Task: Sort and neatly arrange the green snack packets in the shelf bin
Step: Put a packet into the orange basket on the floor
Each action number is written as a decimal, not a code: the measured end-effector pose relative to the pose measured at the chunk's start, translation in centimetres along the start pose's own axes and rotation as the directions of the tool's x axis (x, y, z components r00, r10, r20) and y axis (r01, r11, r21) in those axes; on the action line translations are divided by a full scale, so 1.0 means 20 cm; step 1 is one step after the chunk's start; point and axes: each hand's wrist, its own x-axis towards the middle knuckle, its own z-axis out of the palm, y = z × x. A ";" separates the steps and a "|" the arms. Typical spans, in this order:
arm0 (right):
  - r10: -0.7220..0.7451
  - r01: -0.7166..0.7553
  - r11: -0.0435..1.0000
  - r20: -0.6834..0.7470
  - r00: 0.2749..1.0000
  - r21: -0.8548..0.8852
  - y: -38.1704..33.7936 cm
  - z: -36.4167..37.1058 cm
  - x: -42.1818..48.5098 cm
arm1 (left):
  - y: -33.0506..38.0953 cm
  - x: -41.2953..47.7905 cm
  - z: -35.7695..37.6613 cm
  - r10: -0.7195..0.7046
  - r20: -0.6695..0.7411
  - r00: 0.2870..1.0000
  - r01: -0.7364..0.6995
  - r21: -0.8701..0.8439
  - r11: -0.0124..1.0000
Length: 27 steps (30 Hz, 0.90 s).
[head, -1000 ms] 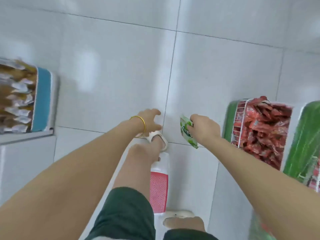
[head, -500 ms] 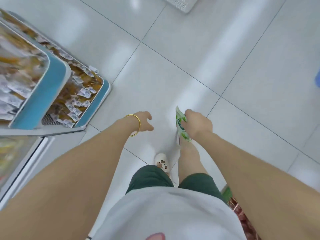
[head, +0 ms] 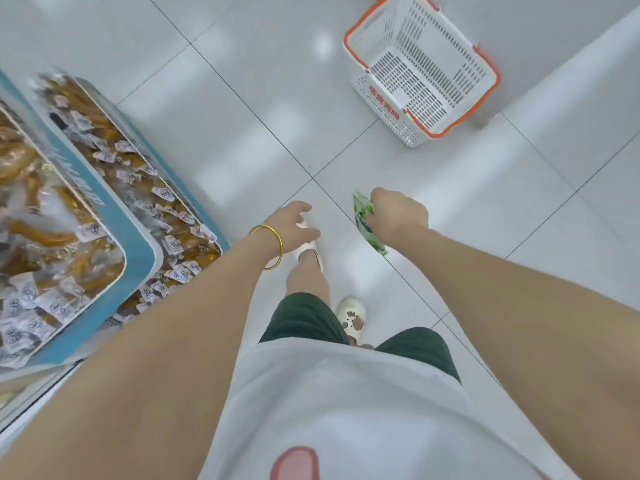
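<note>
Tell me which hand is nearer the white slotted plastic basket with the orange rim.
Right. The right hand, gripping a green snack packet, is below the basket in view, slightly left of it; the left hand, empty, is further left, toward the blue-edged shelf bin.

We're in a shop, no doubt about it. On the glossy white tiled floor (head: 242, 98) ahead stands a shopping basket (head: 388, 110), white perforated plastic with an orange rim, red lettering (head: 384, 106) on its side too blurred to read. Over on the left we've got tiered display bins (head: 138, 244) with blue fronts, one stepped above the other, both heaped with small wrapped snacks (head: 173, 244), yellow-brown pieces in clear wrappers with white labels. Loose goods piled for picking, a basket for carrying, a wide aisle between: that's retail.
</note>
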 end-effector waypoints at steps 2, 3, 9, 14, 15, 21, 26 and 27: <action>0.006 -0.006 1.000 -0.002 1.000 0.003 -0.03 -0.15 0.24 | 0.13 0.18 -0.17 -0.009 -0.012 1.000 0.009 -0.022 1.000; 0.016 -0.016 1.000 -0.003 1.000 0.011 -0.04 -0.23 0.36 | 0.21 0.27 -0.27 -0.010 -0.010 1.000 0.009 -0.031 0.999; 0.086 -0.084 0.991 -0.020 0.996 0.106 -0.04 -0.73 0.92 | 0.75 0.77 -0.80 0.023 0.032 0.999 -0.025 0.058 0.998; 0.166 -0.158 0.971 -0.029 0.986 0.180 0.10 -1.06 1.33 | 1.19 1.17 -1.02 0.035 0.093 0.995 -0.048 0.142 0.989; 0.177 -0.168 0.968 -0.029 0.984 0.183 0.14 -1.12 1.43 | 1.27 1.26 -1.05 0.034 0.106 0.994 -0.050 0.157 0.986; 0.171 -0.157 0.960 -0.041 0.984 0.231 0.33 -1.37 2.08 | 1.65 1.81 -1.20 0.010 0.104 0.995 -0.022 0.115 0.993; 0.202 -0.203 0.958 0.025 0.979 0.204 0.40 -1.44 2.55 | 1.81 2.21 -1.30 -0.040 0.150 0.988 0.028 0.078 0.997; 0.216 -0.222 0.953 0.049 0.975 0.207 0.41 -1.43 2.66 | 1.81 2.30 -1.33 -0.054 0.158 0.986 0.042 0.080 0.996</action>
